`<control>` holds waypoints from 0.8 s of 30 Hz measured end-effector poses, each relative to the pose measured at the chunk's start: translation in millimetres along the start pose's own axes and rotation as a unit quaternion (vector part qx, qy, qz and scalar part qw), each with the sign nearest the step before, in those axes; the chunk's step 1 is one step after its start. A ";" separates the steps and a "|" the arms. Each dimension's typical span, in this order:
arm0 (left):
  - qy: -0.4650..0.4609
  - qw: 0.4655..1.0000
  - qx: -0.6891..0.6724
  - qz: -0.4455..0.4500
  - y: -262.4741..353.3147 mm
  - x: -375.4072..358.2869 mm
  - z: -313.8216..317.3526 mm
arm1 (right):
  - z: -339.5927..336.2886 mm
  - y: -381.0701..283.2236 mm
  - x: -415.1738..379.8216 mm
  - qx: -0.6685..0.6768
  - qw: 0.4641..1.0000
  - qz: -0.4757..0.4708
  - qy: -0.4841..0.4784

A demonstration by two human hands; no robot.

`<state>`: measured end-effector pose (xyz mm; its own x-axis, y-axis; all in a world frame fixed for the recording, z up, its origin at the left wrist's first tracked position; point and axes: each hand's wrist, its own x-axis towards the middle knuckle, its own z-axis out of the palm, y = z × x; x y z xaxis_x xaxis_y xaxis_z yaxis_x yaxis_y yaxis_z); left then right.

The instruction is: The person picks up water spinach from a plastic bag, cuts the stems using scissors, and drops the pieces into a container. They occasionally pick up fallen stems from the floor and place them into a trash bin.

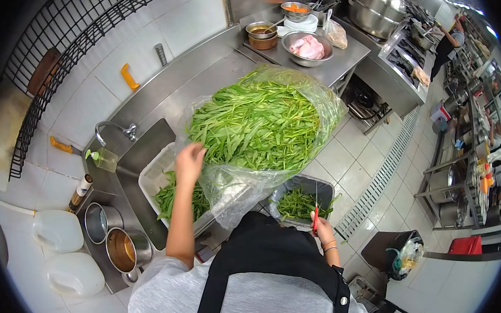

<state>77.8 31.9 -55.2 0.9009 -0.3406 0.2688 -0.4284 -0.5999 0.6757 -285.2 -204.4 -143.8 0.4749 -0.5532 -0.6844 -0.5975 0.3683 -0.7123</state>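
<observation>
My left hand (pixel 189 162) reaches up into a big clear plastic bag (pixel 322 106) stuffed with long green leafy stalks (pixel 255 122), fingers closed on the stalks at the bag's lower left edge. The bag lies on the steel counter beside the sink. My right hand (pixel 322 230) hangs low at my side, shut on a red-handled knife (pixel 316 209) with its thin blade pointing up. Below the bag, a white basket (pixel 156 176) in the sink holds more greens (pixel 170 197). A grey tub (pixel 303 191) on the floor holds cut greens (pixel 299 205).
A faucet (pixel 114 128) and soap bottle (pixel 104 159) stand by the sink. Metal pots (pixel 113 243) and white jugs (pixel 59 231) sit at left. A bowl of raw chicken (pixel 307 47) rests on the far counter. A bin (pixel 399 254) stands right. Another person (pixel 450 39) works far back.
</observation>
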 end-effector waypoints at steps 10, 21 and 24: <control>0.026 0.987 0.094 0.131 88.3 86.4 71.5 | 29.3 -36.7 -12.9 0.018 0.991 -0.112 -0.065; -0.094 0.986 -0.127 0.060 101.2 -32.4 68.1 | 42.3 -48.6 -30.0 0.019 0.974 -0.163 -0.158; 0.031 0.988 0.019 0.147 108.6 -30.4 65.1 | 50.6 -64.9 -30.8 -0.003 0.966 -0.197 -0.165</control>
<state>-0.6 -70.0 -34.6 0.7389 -0.4595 0.4928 -0.6738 -0.5085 0.5362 -228.3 -173.4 -84.4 0.8459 -0.3802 -0.3741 -0.3321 0.1735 -0.9271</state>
